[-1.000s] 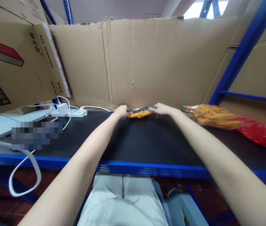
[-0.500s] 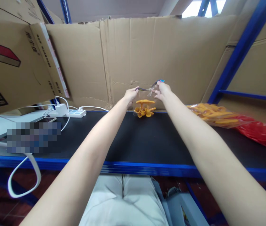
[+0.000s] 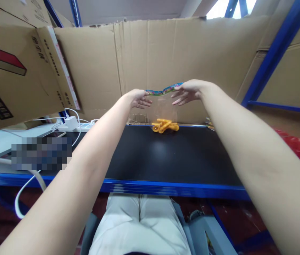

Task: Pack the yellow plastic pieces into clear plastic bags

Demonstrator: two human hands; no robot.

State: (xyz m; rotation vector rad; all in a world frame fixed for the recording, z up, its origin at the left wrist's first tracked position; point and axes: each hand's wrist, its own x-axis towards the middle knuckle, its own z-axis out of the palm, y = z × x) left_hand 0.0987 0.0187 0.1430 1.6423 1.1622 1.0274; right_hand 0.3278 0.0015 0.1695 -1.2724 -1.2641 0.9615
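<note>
A clear plastic bag (image 3: 164, 106) with a colourful printed top strip hangs upright over the far side of the black shelf (image 3: 166, 159). My left hand (image 3: 137, 98) pinches the strip's left end and my right hand (image 3: 187, 92) pinches its right end, the other fingers spread. Several small orange plastic parts (image 3: 165, 126) lie at the bottom of the bag, resting on or just above the shelf surface.
A cardboard sheet (image 3: 166, 63) stands behind the shelf. A white power strip (image 3: 71, 124) with cables lies at the back left. A red bag (image 3: 299, 148) lies at the right, half hidden by my right arm. Blue shelf posts (image 3: 275, 53) rise at right.
Both hands lifted the bag off the shelf by its top strip, from lying flat to hanging upright, and raised it higher. The orange parts dropped to the bag's bottom.
</note>
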